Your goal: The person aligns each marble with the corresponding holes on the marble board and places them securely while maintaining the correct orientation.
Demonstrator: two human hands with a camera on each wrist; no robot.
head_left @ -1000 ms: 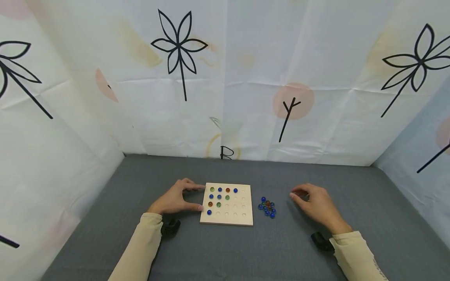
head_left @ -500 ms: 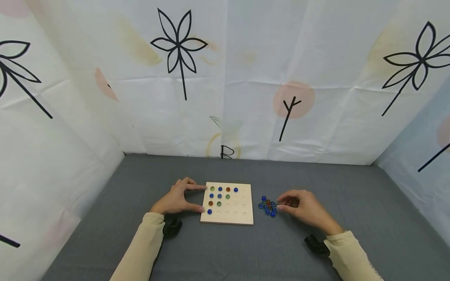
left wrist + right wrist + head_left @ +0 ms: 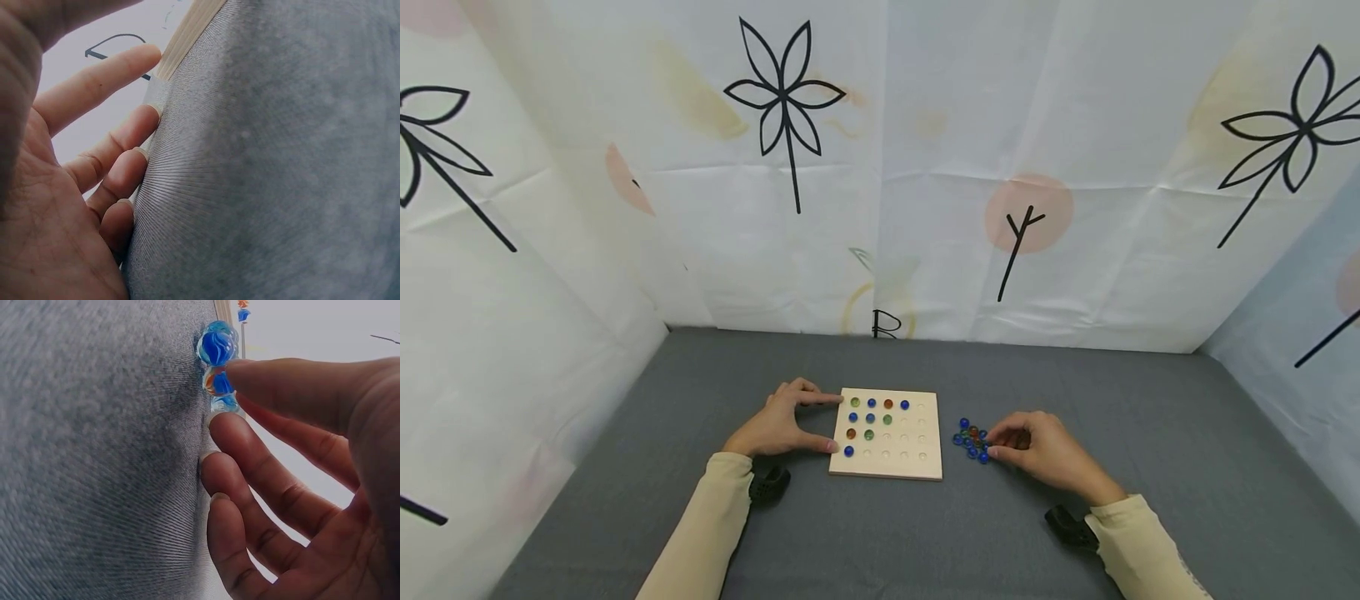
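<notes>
A pale wooden board (image 3: pixel 902 465) with rows of round hollows lies on the grey table; blue, green and amber marbles fill part of its left and upper hollows. At its left edge, my left hand (image 3: pixel 781 422) touches the wood with extended index finger and thumb. To the right of the board is a cluster of loose marbles (image 3: pixel 972 452), mostly blue. My right hand (image 3: pixel 1042 448) reaches in from the right side, thumb and index fingertips apart at the cluster's edge. In the right wrist view, the thumb (image 3: pixel 281 384) overlaps an orange and blue marble (image 3: pixel 215 382); the index fingertip is hidden behind it.
The grey cloth-covered table (image 3: pixel 880 542) carries the board and marbles. White patterned fabric (image 3: pixel 925 167) stands behind and at both sides. A black wrist camera (image 3: pixel 770 486) sits under the left wrist, another black camera (image 3: pixel 1070 528) under the right.
My right hand has moved left and slightly down, from away on the right up to the marble cluster. My left hand and the board have stayed in place.
</notes>
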